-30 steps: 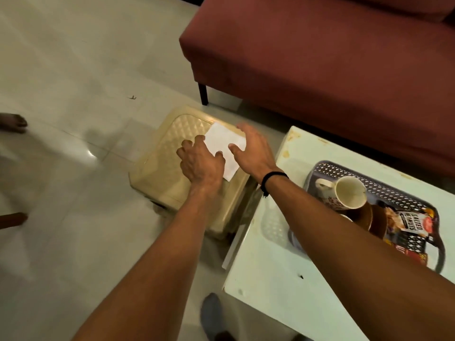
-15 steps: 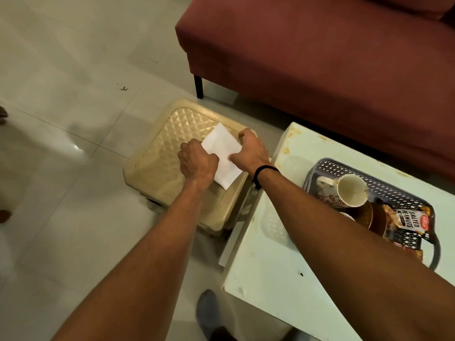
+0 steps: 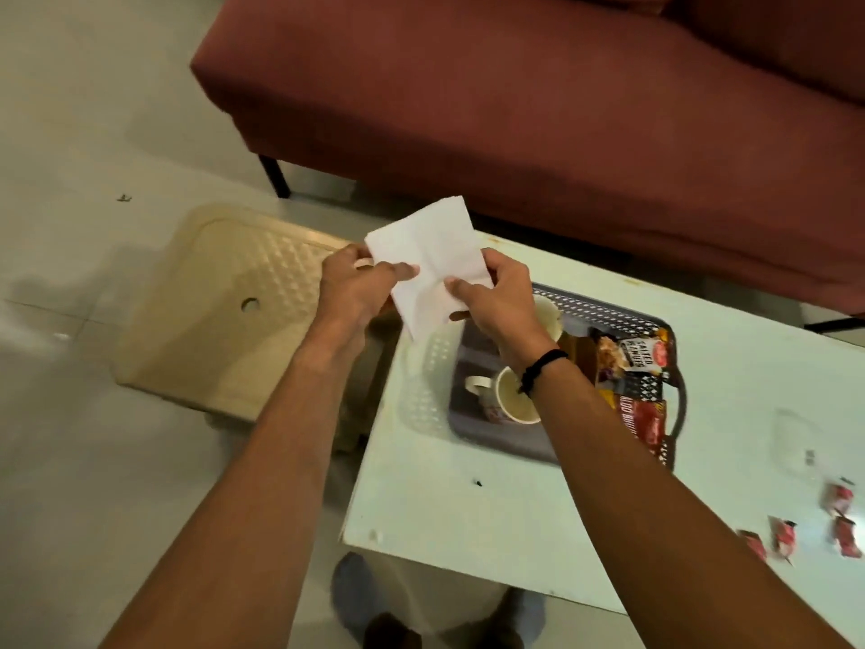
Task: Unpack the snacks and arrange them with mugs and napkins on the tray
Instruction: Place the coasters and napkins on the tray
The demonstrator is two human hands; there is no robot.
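A white napkin (image 3: 430, 255) hangs in the air between the stool and the table, creased and partly unfolded. My left hand (image 3: 355, 288) pinches its left edge and my right hand (image 3: 496, 297) grips its right side. Below my right wrist lies the dark perforated tray (image 3: 604, 313) on the white table (image 3: 449, 498). One mug (image 3: 510, 400) stands in the tray near its front. A second mug (image 3: 550, 316) is mostly hidden by my right hand. A salted peanuts packet (image 3: 632, 353) and a red snack packet (image 3: 643, 423) lie at the tray's right side.
A beige plastic stool (image 3: 224, 311) stands on the floor left of the table. A dark red sofa (image 3: 538, 110) runs along the back. Several small red candies (image 3: 838, 522) lie at the table's right front. My feet show below the table edge.
Both hands lifted the napkin off the stool and carried it right, toward the table and tray. It went from lying flat under my hands to being held up and spread.
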